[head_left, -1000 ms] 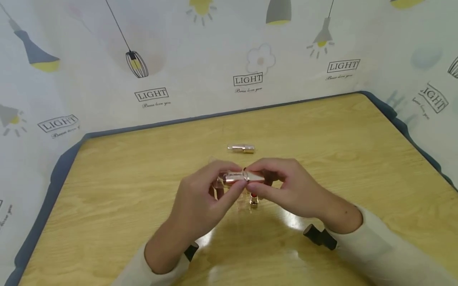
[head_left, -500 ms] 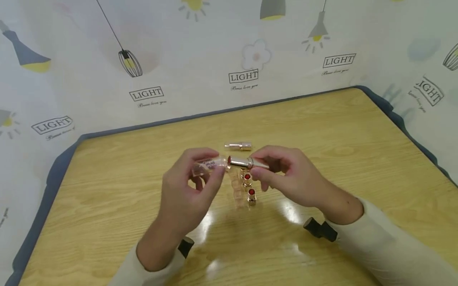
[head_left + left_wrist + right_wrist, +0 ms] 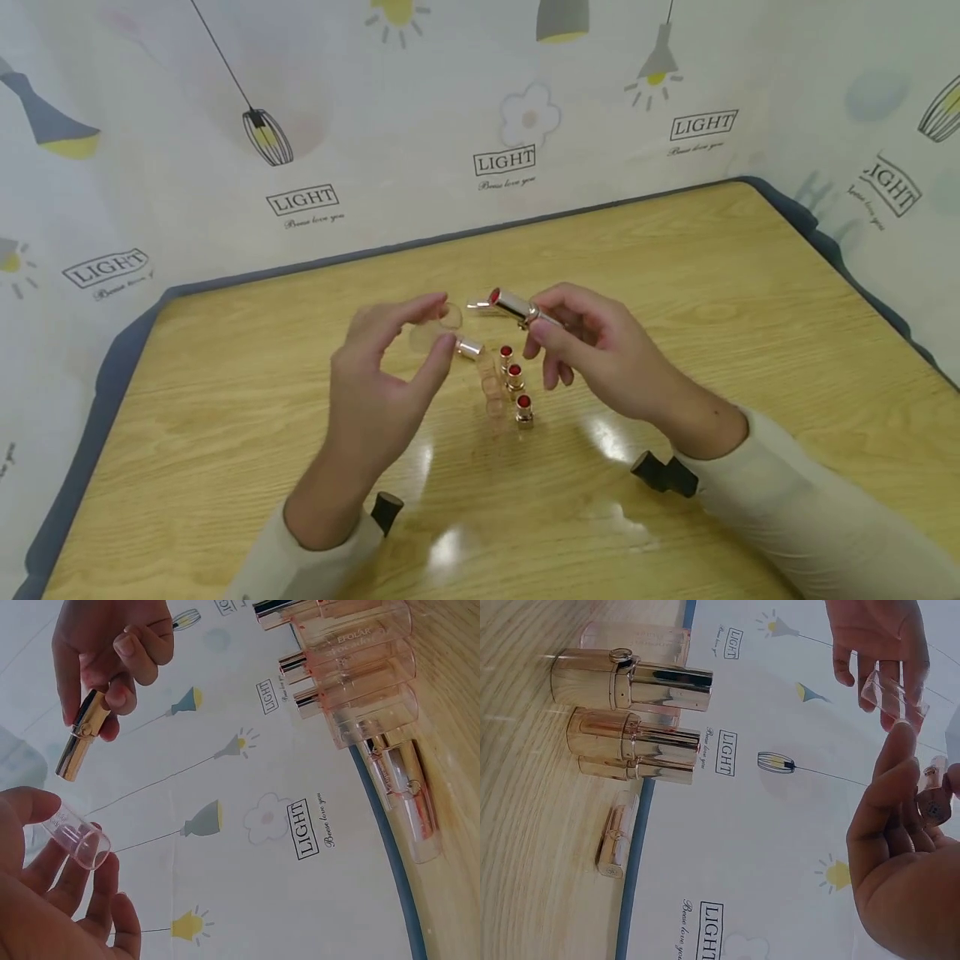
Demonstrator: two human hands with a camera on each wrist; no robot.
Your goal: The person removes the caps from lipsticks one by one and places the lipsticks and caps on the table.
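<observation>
My left hand [image 3: 382, 375] holds a clear lipstick cap [image 3: 75, 834] between thumb and fingers, its open end facing outward. My right hand [image 3: 603, 358] pinches a shiny gold lipstick tube [image 3: 513, 305] by its base, red tip tilted up to the left. The cap and this tube are apart. Between the hands, uncapped lipsticks [image 3: 524, 410] stand upright in a row on the table. Transparent caps [image 3: 493, 407] stand close to their left. Just beyond my left thumb shows a short shiny metallic cylinder [image 3: 470, 348]; whether it lies or stands I cannot tell.
A lipstick [image 3: 615, 838] lies on its side behind the standing row, partly hidden in the head view by the raised tube. The wooden table [image 3: 262, 400] ends at a dark blue edge against a white wall covering [image 3: 405, 133] printed with lamps.
The lipstick and its clear cap, together a second ago, have been pulled apart. My right hand has raised the tube; my left hand has drawn left with the cap.
</observation>
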